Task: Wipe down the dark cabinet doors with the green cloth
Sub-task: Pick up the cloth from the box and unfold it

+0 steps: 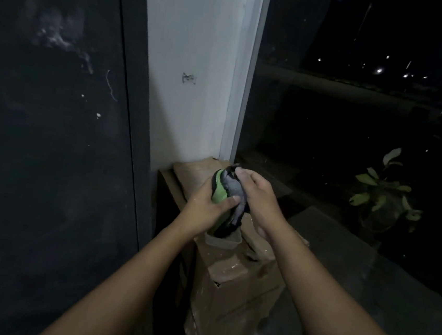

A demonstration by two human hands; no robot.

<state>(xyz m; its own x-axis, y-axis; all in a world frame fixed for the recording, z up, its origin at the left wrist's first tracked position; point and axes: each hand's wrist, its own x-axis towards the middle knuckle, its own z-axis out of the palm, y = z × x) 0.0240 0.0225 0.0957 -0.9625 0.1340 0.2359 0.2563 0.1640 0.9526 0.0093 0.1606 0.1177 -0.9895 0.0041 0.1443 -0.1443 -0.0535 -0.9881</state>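
1. The left hand [202, 206] grips the bunched green cloth [218, 191], with the thumb across it.
2. The right hand [260, 198] pinches the cloth's upper end.
3. The cloth hangs over a small tray [223, 240] on top of a cardboard box [228, 291].
4. The dark cabinet door [47, 149], smudged white, stands to the left.

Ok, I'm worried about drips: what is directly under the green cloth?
A small pale tray on a cardboard box. The green cloth, gripped by left hand and right hand, covers much of the tray's inside; contents cannot be seen.
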